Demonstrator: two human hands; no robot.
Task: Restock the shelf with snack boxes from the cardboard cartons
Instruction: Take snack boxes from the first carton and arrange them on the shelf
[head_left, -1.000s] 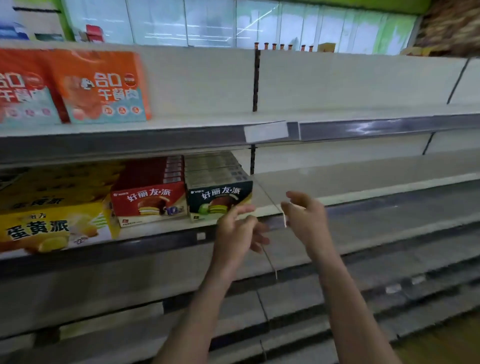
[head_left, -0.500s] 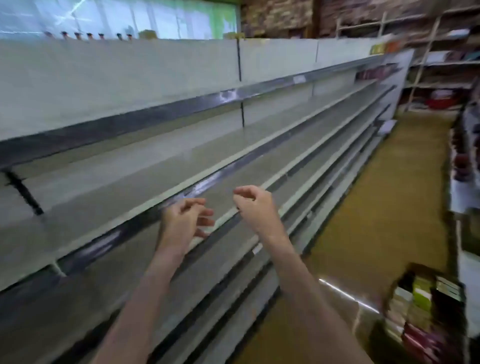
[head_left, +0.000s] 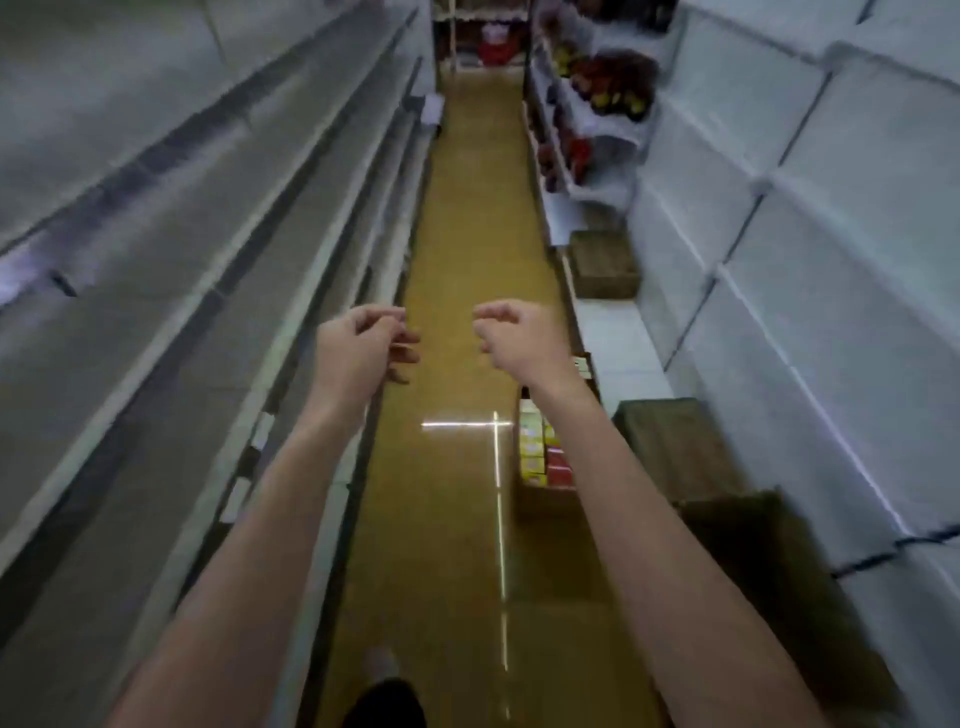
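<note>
You are holding your left hand (head_left: 363, 345) and right hand (head_left: 519, 338) out mid-frame, fingers loosely curled, gripping nothing. The colourful rectangular snack boxes (head_left: 543, 452) in the open brown cardboard carton (head_left: 540, 499) right of centre are probably light and stiff; take them by their flat sides.

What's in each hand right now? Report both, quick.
Left hand: loosely curled, holding nothing, open.
Right hand: loosely curled, holding nothing, open.

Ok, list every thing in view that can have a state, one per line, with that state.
left hand: raised over the aisle, fingers loosely curled, holding nothing.
right hand: raised alongside it, fingers loosely curled, holding nothing.
open carton: on the floor at the right, open, yellow and red snack boxes visible inside.
brown cartons: on the floor by the right wall, apparently closed.
shelves: on the left, bare in this view.
</note>
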